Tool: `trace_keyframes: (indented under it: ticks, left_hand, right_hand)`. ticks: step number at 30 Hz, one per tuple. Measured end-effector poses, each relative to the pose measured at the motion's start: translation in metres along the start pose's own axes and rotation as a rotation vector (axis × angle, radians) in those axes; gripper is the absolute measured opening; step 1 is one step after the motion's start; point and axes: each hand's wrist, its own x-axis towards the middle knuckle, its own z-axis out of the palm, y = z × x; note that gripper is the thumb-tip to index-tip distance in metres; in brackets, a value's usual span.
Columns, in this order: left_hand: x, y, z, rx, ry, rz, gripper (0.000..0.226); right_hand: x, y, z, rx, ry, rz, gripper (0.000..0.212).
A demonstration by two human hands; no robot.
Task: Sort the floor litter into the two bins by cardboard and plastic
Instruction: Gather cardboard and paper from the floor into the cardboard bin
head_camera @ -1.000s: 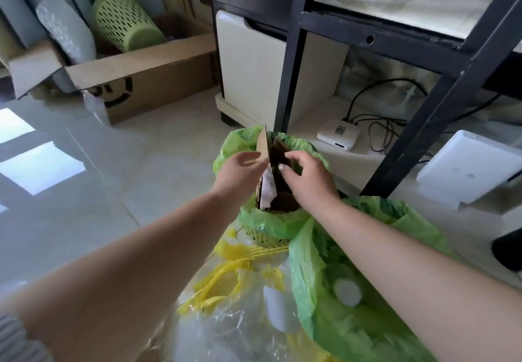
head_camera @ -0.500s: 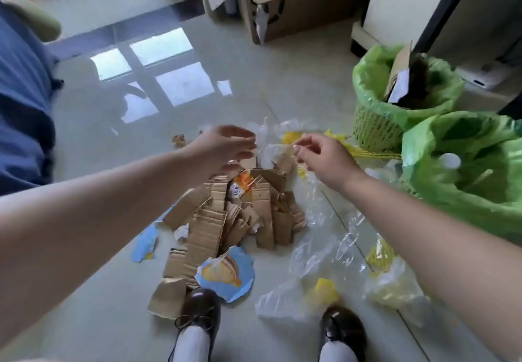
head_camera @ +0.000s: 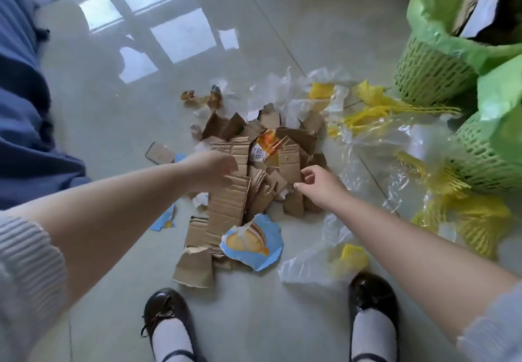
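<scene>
Cardboard scraps [head_camera: 240, 181] lie heaped on the floor [head_camera: 282, 37], clear and yellow plastic [head_camera: 375, 141] to their right beside two green bins [head_camera: 429, 79]. Left hand [head_camera: 211, 169] rests curled on the heap; right hand [head_camera: 319, 183] hovers loosely curled, holding nothing.

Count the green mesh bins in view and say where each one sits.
2. The far bin stands at upper right and holds cardboard; the near bin stands at the right edge, cut off by the frame. Others may lie out of view.
</scene>
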Motion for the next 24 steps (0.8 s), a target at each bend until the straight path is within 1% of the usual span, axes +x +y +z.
trace_keyframes:
  ticks: [2,3,4,6,8,10,11,13,14,16,17,19,22,23,24]
  left_hand:
    - [0.023,-0.007,0.012,0.371,-0.072,0.179,0.039]
    - [0.032,-0.013,0.018,0.558,-0.08,0.299,0.038]
    - [0.041,-0.019,0.026,0.71,-0.048,0.449,0.036]
    - [0.058,-0.031,0.044,0.85,0.119,0.737,0.033]
    - [0.07,-0.039,0.057,0.895,0.162,0.883,0.04]
    - [0.08,-0.048,0.072,0.902,0.157,0.911,0.051]
    - [0.082,-0.051,0.075,0.899,0.171,0.915,0.051]
    - [0.086,-0.057,0.08,0.853,0.24,0.954,0.042]
    - [0.089,-0.06,0.08,0.83,0.3,0.981,0.035]
    - [0.093,-0.064,0.074,0.777,0.393,1.015,0.022]
    - [0.093,-0.066,0.069,0.753,0.414,1.021,0.019]
    - [0.093,-0.068,0.061,0.737,0.399,1.016,0.018]
    - [0.087,-0.072,0.045,0.732,0.238,0.982,0.021]
    - [0.082,-0.075,0.039,0.718,0.202,0.959,0.021]
    - [0.077,-0.08,0.033,0.679,0.198,0.935,0.022]
  right_hand:
    - [0.016,0.006,0.009,0.017,0.047,0.016,0.047]
    - [0.022,0.008,0.013,0.027,0.073,0.014,0.046]
    - [0.03,0.01,0.017,0.035,0.106,0.013,0.044]
    - [0.043,0.01,0.023,0.034,0.19,0.016,0.042]
    - [0.056,0.007,0.029,-0.005,0.261,0.039,0.044]
    - [0.066,0.004,0.034,-0.06,0.278,0.071,0.046]
    - [0.071,0.003,0.036,-0.08,0.279,0.08,0.044]
    - [0.078,0.001,0.038,-0.084,0.292,0.07,0.037]
    - [0.08,0.0,0.037,-0.071,0.299,0.049,0.034]
    - [0.081,-0.001,0.033,-0.035,0.309,0.023,0.031]
    - [0.079,-0.001,0.03,-0.009,0.317,0.024,0.031]
    - [0.074,-0.003,0.023,0.069,0.345,0.015,0.028]
    - [0.063,-0.011,0.014,0.18,0.385,-0.029,0.019]
    - [0.059,-0.015,0.011,0.213,0.396,-0.05,0.016]
    - [0.055,-0.02,0.008,0.246,0.401,-0.072,0.013]
